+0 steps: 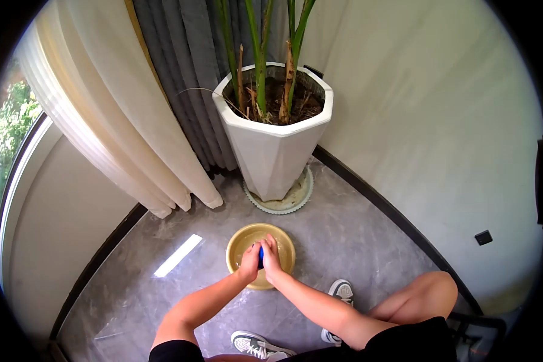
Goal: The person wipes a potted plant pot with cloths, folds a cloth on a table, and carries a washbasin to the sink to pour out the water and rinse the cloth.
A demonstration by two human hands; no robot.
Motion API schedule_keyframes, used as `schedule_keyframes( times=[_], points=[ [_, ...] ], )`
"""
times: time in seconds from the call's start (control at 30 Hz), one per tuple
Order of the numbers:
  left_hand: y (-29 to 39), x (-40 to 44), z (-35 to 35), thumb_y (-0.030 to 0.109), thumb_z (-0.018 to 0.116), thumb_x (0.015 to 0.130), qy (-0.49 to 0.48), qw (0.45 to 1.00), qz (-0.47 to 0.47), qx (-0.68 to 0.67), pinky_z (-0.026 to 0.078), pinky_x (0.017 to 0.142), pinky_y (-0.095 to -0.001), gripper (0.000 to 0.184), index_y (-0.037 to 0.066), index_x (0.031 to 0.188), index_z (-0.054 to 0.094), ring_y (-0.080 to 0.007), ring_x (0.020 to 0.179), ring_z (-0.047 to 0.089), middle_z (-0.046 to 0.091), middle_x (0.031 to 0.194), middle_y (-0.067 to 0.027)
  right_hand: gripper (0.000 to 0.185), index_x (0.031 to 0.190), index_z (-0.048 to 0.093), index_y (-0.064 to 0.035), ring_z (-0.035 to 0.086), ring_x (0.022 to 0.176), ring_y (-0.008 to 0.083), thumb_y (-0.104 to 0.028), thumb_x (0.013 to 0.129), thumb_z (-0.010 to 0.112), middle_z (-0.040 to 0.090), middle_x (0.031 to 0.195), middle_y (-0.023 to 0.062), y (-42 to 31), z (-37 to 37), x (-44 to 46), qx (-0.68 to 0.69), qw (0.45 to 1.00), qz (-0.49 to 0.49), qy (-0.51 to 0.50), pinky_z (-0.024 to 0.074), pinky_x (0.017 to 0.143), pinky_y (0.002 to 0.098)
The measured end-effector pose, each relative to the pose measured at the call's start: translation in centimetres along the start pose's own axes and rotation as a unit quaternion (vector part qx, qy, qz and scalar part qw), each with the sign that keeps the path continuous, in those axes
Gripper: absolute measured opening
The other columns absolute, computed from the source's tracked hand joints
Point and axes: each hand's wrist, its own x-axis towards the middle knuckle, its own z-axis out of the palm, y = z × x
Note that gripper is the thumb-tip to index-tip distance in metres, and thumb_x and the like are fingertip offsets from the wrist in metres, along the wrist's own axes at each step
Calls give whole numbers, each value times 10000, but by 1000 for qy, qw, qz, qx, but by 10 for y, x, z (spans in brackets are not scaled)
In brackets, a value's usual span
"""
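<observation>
Basin (238, 250), mustard-yellow, round, apparently plastic, was set on a polished grey, marbled floor (127, 301); glints were noted inside, but its contents could not be told. Left hand (250, 259), bare, was held over it. Small deep-blue item (260, 258), outline indistinct, was clasped between the hands, above the basin. Right hand (272, 256), bare, was closed against the item's other side; hardly any gap was left, and the curl of the fingers was partly hidden.

Risks, as judged: the item could be dropped if the pressure were eased; the basin could be tipped if its rim were knocked by either hand.

Materials: curtain (102, 108), cream, soft pleated cloth; drape (187, 72), dark grey, vertically folded; planter (265, 157), white, faceted, tapered downward; saucer (300, 193), pale green, round, notched at the rim, dirt-marked; wall (416, 120), pale, smooth.
</observation>
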Motion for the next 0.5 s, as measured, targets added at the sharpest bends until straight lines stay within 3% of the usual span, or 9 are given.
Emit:
schedule_keyframes(
  times=[0.03, 0.1, 0.23, 0.3, 0.33, 0.4, 0.43, 0.5],
  points=[
    [-4, 4, 4, 364, 556, 968, 97, 992, 40, 66, 525, 776, -348, 371, 34, 1060, 698, -199, 868, 648, 705, 978, -95, 531, 1295, 590, -23, 550, 1198, 252, -460, 1006, 511, 572, 1312, 129, -2, 5, 0, 55, 995, 69, 42, 438, 1015, 374],
    [-8, 3, 5, 352, 566, 930, 183, 958, 89, 204, 531, 725, -380, 415, -38, 926, 707, -235, 771, 670, 712, 852, -165, 543, 1243, 618, -9, 588, 1126, 221, -480, 1007, 485, 632, 1218, 113, -7, 2, -2, 97, 969, 225, -19, 464, 959, 363],
    [-8, 10, -1, 347, 552, 907, 193, 945, 80, 250, 540, 719, -438, 452, -74, 847, 705, -326, 741, 702, 700, 785, -249, 537, 1175, 646, 4, 613, 1037, 197, -478, 1012, 472, 670, 1097, 86, 2, 2, 4, 13, 978, 208, -25, 490, 881, 355],
    [-3, 13, -3, 360, 536, 909, 204, 914, 61, 346, 541, 754, -485, 478, -81, 853, 713, -418, 810, 713, 695, 834, -309, 504, 1252, 623, -78, 594, 1074, 206, -491, 995, 490, 642, 1139, 67, 12, 1, 12, 32, 976, 211, -43, 505, 863, 391],
    [-3, 15, -5, 360, 536, 909, 203, 914, 61, 346, 541, 754, -485, 478, -81, 853, 713, -418, 810, 713, 695, 834, -309, 504, 1252, 623, -78, 594, 1074, 206, -491, 995, 490, 642, 1139, 67, 10, 0, 10, 32, 976, 210, -43, 505, 863, 391],
    [1, 15, -8, 313, 530, 945, 166, 887, 85, 423, 538, 710, -447, 406, -56, 935, 700, -342, 757, 702, 712, 833, -238, 452, 1303, 589, -209, 571, 1132, 229, -506, 972, 512, 613, 1215, 44, 5, 1, 3, 124, 963, 238, 0, 506, 878, 435],
    [6, 13, -6, 313, 530, 945, 168, 886, 88, 423, 538, 710, -447, 406, -56, 935, 700, -342, 757, 702, 712, 833, -238, 452, 1303, 589, -209, 571, 1132, 229, -506, 972, 512, 613, 1215, 44, 0, 0, 2, 124, 964, 236, -3, 506, 878, 435],
    [12, 6, 0, 333, 528, 945, 131, 860, 121, 478, 537, 762, -484, 408, -26, 974, 719, -424, 829, 703, 706, 892, -284, 400, 1300, 562, -315, 543, 1195, 254, -512, 954, 528, 578, 1306, 29, -10, -12, 3, 169, 900, 393, -85, 493, 910, 468]
  ],
)
